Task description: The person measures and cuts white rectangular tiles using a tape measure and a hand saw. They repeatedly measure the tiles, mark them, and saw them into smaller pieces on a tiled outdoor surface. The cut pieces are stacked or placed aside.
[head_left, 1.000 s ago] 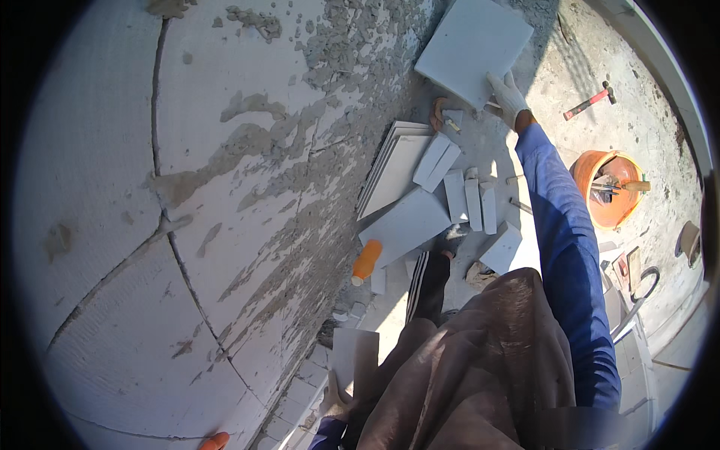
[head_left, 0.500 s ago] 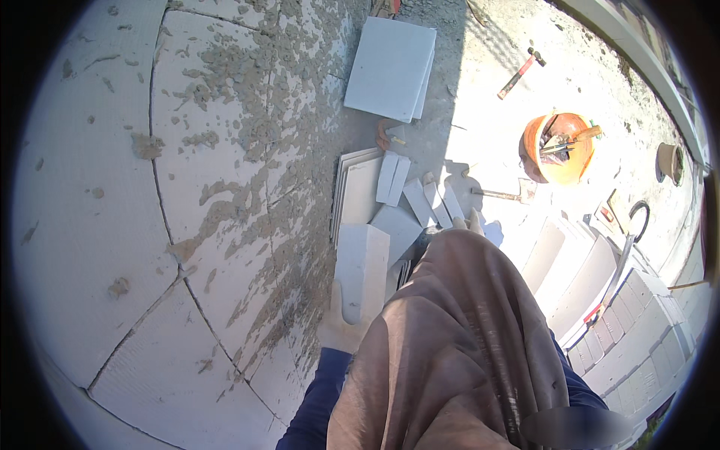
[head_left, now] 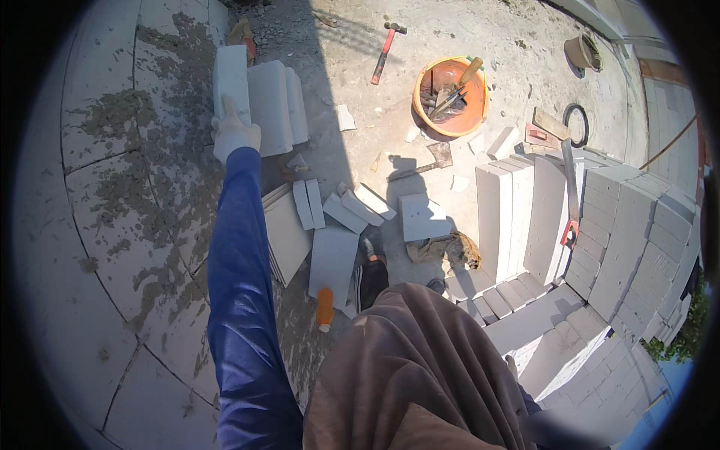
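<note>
Stretched far out to the left, my left hand, in a pale glove, is closed on the near end of a white block. One finger lies along the block's face. This block stands beside the mortar-smeared wall, next to other white blocks. A dark blue sleeve covers the left arm. My right hand is mostly hidden behind brown cloth at the lower middle; only a small pale part shows, and its fingers cannot be made out.
White slabs and cut pieces lie near my foot, with an orange bottle. Further off are an orange bucket of tools, a hammer and a hatchet. A handsaw rests on stacked blocks at right.
My left hand has carried the white block from close by to the far left, beside the other blocks. My right hand has drawn back from the cut pieces. The view has shifted.
</note>
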Action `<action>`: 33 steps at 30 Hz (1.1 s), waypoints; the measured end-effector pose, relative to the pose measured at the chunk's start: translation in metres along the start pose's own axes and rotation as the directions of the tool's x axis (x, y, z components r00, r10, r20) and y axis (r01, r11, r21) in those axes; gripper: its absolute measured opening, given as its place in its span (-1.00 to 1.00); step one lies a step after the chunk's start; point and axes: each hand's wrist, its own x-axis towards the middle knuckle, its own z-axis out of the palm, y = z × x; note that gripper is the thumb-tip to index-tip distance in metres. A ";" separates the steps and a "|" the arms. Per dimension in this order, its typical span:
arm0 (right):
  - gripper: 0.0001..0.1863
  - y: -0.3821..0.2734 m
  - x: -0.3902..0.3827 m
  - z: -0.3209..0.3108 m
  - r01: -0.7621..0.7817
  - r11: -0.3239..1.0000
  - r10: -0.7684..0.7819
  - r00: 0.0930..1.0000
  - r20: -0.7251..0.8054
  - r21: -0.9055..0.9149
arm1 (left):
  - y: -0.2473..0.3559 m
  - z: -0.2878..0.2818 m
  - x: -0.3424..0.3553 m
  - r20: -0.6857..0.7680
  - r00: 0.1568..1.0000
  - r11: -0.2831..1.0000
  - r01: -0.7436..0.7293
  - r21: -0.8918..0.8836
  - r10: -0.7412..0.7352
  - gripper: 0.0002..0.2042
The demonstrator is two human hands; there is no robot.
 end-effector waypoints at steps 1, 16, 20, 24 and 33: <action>-0.12 0.009 -0.008 0.013 0.006 1.000 -0.006 0.999 0.036 -0.023 | 0.010 0.014 -0.001 0.025 1.000 1.000 0.008 0.016 -0.009 -0.06; -0.24 0.100 -0.108 0.092 -0.121 0.991 0.092 0.921 0.380 0.054 | -0.033 0.210 -0.027 0.123 0.850 0.856 -0.495 -0.149 0.513 -0.12; -0.21 0.137 -0.082 0.119 -0.080 0.976 -0.030 0.872 0.489 0.201 | -0.096 0.220 -0.188 0.670 0.704 0.907 -0.407 0.108 0.236 -0.12; -0.18 0.158 -0.071 0.116 0.028 0.962 -0.150 0.887 0.436 0.272 | -0.147 0.195 -0.371 0.871 0.440 0.952 -0.294 -0.088 0.217 -0.16; -0.23 0.213 -0.033 0.021 0.215 0.820 -0.125 0.972 -0.201 0.530 | -0.146 0.101 -0.531 0.870 0.420 0.966 -0.096 -0.239 0.257 -0.22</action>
